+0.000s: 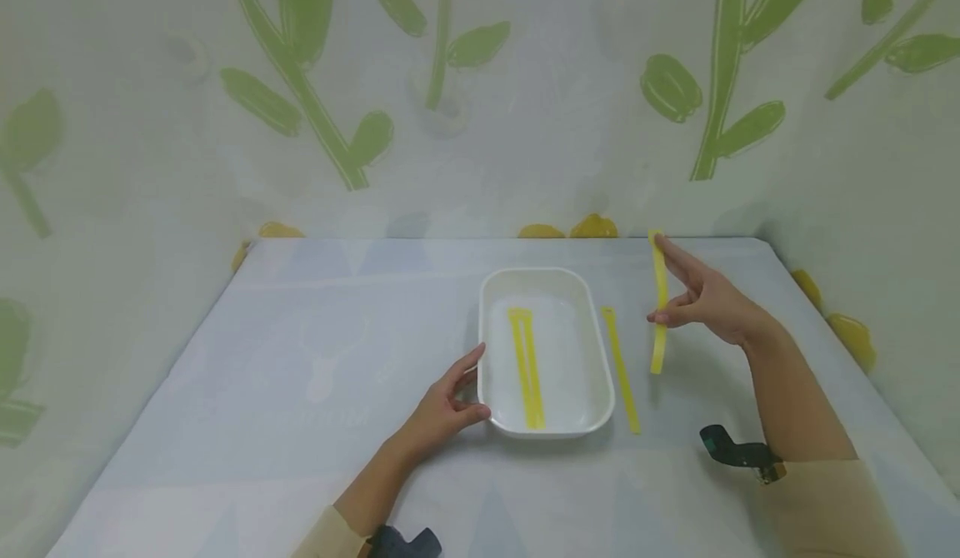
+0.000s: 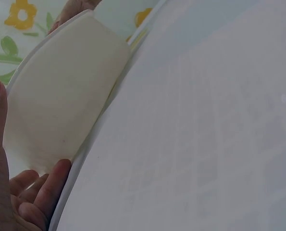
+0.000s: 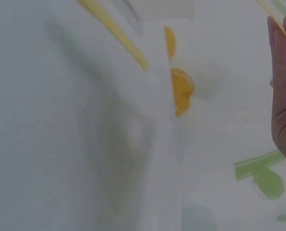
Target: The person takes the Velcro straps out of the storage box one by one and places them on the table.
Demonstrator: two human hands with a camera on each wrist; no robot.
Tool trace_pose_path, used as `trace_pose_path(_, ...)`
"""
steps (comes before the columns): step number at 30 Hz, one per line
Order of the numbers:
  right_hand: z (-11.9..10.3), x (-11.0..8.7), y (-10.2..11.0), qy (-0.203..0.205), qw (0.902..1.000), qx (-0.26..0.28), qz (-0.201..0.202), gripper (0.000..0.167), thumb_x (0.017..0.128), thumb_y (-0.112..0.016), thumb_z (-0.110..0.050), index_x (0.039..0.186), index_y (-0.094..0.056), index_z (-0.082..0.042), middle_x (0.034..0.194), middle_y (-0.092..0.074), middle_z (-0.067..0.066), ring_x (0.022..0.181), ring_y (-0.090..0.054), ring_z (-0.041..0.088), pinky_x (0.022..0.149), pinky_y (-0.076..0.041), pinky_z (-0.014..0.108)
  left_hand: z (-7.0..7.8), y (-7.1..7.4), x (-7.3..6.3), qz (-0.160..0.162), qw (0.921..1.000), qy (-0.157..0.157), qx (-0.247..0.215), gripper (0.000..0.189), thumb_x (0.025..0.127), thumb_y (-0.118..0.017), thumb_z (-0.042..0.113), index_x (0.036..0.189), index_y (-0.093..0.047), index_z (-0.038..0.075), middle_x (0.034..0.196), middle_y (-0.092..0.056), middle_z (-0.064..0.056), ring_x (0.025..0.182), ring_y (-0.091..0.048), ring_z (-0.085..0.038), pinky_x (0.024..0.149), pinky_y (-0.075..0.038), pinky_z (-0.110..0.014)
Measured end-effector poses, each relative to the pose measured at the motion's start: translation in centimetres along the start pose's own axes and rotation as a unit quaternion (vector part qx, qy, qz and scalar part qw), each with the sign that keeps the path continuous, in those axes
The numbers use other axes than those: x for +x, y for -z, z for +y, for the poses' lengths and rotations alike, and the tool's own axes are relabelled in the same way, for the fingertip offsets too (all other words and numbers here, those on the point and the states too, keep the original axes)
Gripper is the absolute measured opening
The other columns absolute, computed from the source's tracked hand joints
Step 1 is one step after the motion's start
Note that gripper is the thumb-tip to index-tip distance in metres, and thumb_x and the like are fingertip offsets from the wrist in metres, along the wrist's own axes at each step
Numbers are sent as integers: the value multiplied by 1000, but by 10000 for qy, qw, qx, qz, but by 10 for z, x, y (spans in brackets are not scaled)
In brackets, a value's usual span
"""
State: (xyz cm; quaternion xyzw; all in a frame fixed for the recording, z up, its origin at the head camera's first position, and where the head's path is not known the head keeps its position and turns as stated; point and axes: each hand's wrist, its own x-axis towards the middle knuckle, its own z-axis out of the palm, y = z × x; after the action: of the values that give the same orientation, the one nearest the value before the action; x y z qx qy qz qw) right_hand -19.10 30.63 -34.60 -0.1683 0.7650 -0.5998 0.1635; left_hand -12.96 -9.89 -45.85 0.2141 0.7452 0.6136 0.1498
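A white rectangular tray [image 1: 566, 337] stands on the table, with two yellow strips [image 1: 534, 375] lying lengthwise side by side in it. My left hand [image 1: 442, 404] holds the tray by its near left corner; the left wrist view shows fingertips [image 2: 61, 168] against its outer wall. To the right of the tray, my right hand [image 1: 708, 296] holds another yellow strip [image 1: 657, 354] up above the table between thumb and fingers. Only part of that hand shows in the right wrist view.
One more yellow strip [image 1: 621, 375] lies on the table just right of the tray. The pale tablecloth [image 1: 300, 391] reaches back to a curtain [image 1: 540, 150] printed with green leaves and yellow flowers. Dark wrist devices [image 1: 738, 454] sit at both cuffs.
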Motion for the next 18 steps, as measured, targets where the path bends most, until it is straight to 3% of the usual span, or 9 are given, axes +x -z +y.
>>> trace_pose_path(9,18,-14,-16,-593,9981,107,90,108,79,-69,7,153,5,-21,157,15,14,84,-70,24,79,-54,23,1,2,1,-65,9999,-11,-87,85,82,-74,28,150,-25,17,155,-27,-9,133,-42,-32,84,-53,-26)
trace_pose_path(13,27,-19,-21,-653,9978,15,-120,111,78,-72,3,152,6,-21,156,14,17,85,-69,30,79,-54,23,2,2,1,-25,10000,47,-83,84,81,-74,25,150,-26,22,155,-27,-7,132,-43,-30,84,-53,-26)
trace_pose_path(18,42,-24,-24,-671,9973,-197,-226,108,79,-72,1,153,3,-22,156,12,21,85,-70,30,81,-53,21,3,3,0,-51,9999,92,-80,85,82,-74,27,151,-25,22,155,-27,-7,130,-46,-30,84,-53,-26)
